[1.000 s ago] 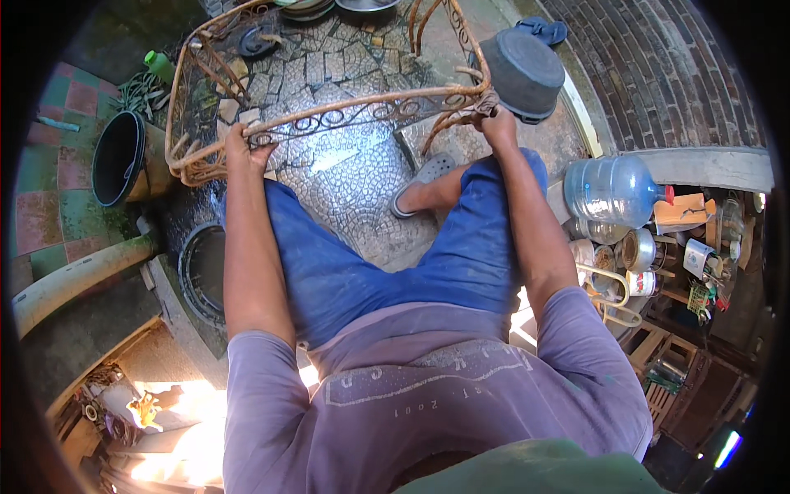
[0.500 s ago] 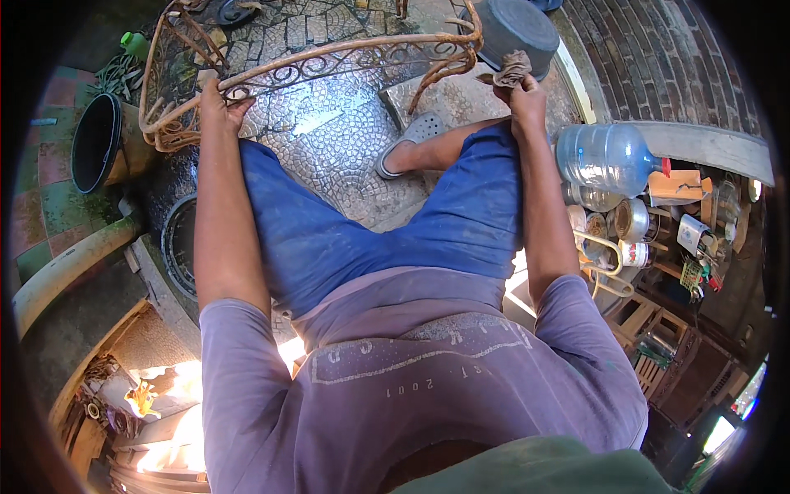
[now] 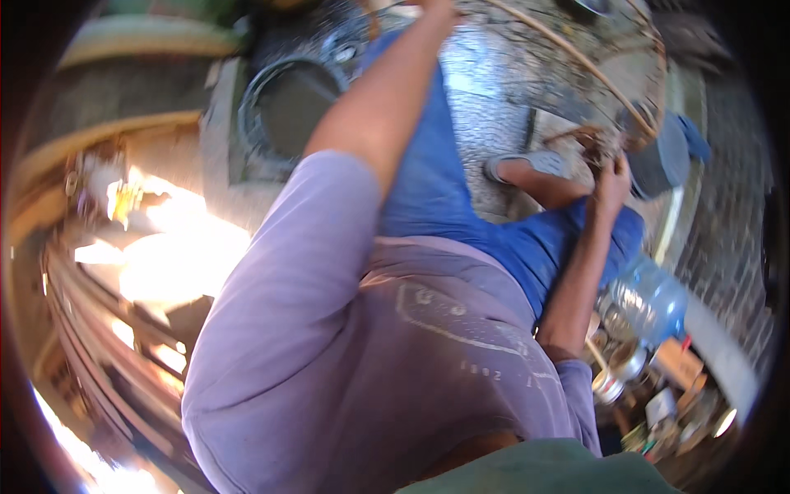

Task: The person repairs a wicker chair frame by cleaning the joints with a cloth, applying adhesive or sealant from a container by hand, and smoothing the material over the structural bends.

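Note:
A rust-brown metal frame (image 3: pixel 568 51) with a long curved rail lies across the top of the view. My left hand (image 3: pixel 438 10) is at the upper edge, at the frame's end; its fingers are blurred and partly cut off, but it appears closed on the metal. My right hand (image 3: pixel 611 185) is raised over my right knee. It is closed round a crumpled brownish cloth (image 3: pixel 607 146), close to the frame's right end. My legs, in blue shorts (image 3: pixel 444 198), are spread apart under both arms.
Wet patterned paving (image 3: pixel 485 107) lies between my legs. A round dark tub of water (image 3: pixel 292 107) stands at left, a grey bucket (image 3: pixel 665 160) at right. Beyond my right arm are a large blue water bottle (image 3: pixel 650 300) and assorted jars. Stacked wood (image 3: pixel 107 337) lies lower left.
The whole view has turned clockwise and blurred. My left arm now reaches farther up and forward, to the upper edge. My right hand still holds the cloth, nearer the frame's right end.

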`<state>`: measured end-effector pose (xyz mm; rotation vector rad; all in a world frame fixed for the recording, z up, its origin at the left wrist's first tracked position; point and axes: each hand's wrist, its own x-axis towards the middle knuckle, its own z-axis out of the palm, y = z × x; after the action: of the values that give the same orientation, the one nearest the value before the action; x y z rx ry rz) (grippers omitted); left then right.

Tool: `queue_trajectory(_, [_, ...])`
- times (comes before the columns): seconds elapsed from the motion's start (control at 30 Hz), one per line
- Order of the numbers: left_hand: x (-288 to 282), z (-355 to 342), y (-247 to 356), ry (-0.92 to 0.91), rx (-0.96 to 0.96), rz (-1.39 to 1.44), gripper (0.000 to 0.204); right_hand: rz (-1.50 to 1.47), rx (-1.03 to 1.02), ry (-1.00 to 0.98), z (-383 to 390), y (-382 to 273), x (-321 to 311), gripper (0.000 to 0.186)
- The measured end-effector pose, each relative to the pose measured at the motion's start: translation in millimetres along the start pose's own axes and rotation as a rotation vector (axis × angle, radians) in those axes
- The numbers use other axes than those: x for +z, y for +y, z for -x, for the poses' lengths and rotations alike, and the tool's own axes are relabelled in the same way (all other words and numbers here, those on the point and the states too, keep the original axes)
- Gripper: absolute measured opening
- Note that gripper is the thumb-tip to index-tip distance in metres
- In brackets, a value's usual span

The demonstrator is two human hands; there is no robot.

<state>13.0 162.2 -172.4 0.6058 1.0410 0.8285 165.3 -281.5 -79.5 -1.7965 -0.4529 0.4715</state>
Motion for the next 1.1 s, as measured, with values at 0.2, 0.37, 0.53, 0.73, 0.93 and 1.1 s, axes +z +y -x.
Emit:
queue_trajectory(0.2, [35.2,51.8,18.3,0.281,-0.024,0.026,0.132,-0.134,0.037,0.007,21.3,-33.8,37.8,0.031])
queue_trajectory(0.37, [40.2,102.1,16.6,0.206,-0.094,0.073,0.099,-0.129,0.006,-0.015,15.1,-60.2,63.1,0.032])
queue_trajectory(0.53, [2.8,183.4,26.2,-0.623,-0.575,0.064,0.096,0.211,-0.142,0.06,14.6,-96.4,111.9,0.038])
queue_trajectory(0.73, [-0.5,208.2,30.1,-0.851,-0.44,0.161,0.037,0.236,-0.355,-0.214,21.7,-113.4,171.0,0.044])
queue_trajectory(0.93, [-27.1,196.7,62.7,-0.542,-0.209,0.316,0.037,-0.005,-0.296,-0.181,26.2,-133.7,171.1,0.045])
queue_trajectory(1.1, [-150.3,158.8,123.6,-0.242,0.12,0.518,0.034,-0.086,-0.067,-0.121,37.0,-99.9,146.9,0.057])
